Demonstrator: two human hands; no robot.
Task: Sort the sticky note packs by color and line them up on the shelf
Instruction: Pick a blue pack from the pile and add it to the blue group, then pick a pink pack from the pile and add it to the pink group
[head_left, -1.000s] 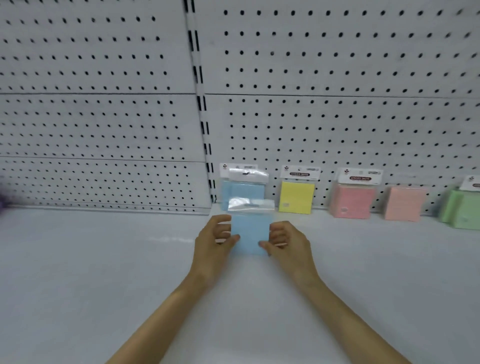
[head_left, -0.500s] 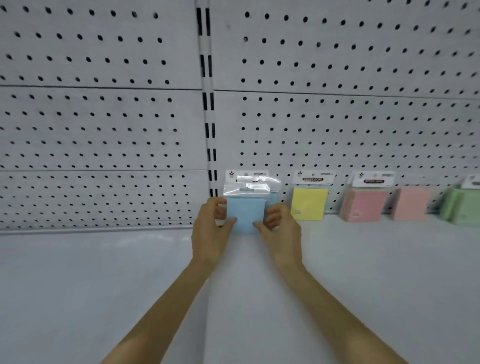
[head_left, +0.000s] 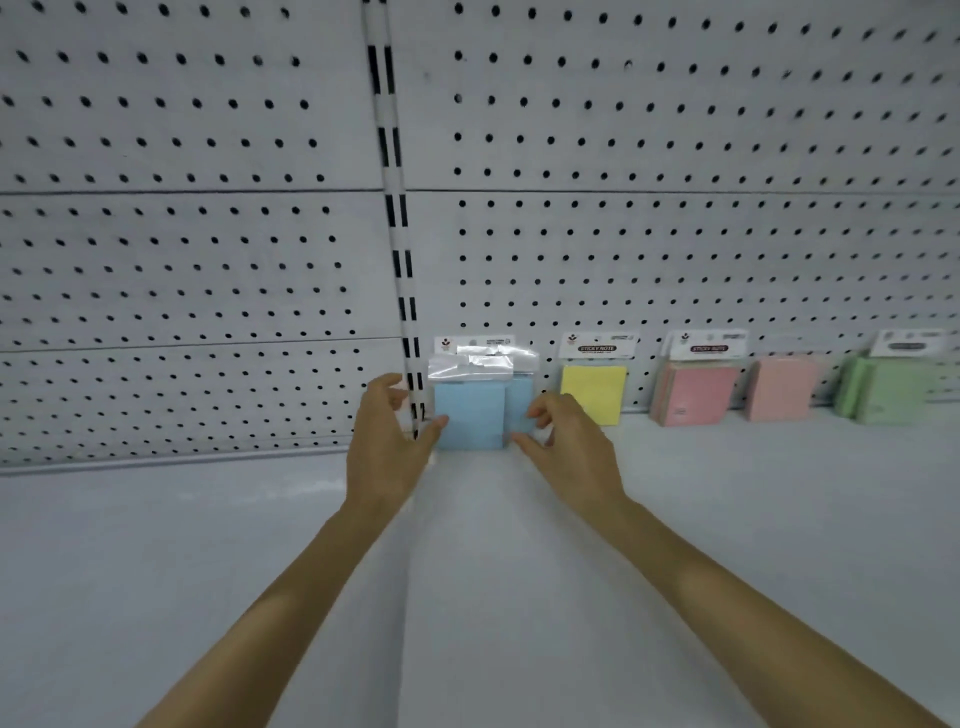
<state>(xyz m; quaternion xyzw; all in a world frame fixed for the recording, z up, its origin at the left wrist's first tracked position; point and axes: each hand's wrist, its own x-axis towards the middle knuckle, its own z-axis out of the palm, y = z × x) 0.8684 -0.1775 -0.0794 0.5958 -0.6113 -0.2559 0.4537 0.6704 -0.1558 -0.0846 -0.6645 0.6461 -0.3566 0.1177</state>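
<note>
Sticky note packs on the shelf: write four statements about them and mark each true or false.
1. The yellow pack stands right of the front blue pack. True.
2. The green pack stands between yellow and pink. False: it stands farthest right, beyond the right-hand pink pack.
3. The front blue pack lies flat on the shelf. False: it stands upright in front of a second blue pack.
4. The left hand is at the front blue pack's left edge, the right hand at its right. True.
</note>
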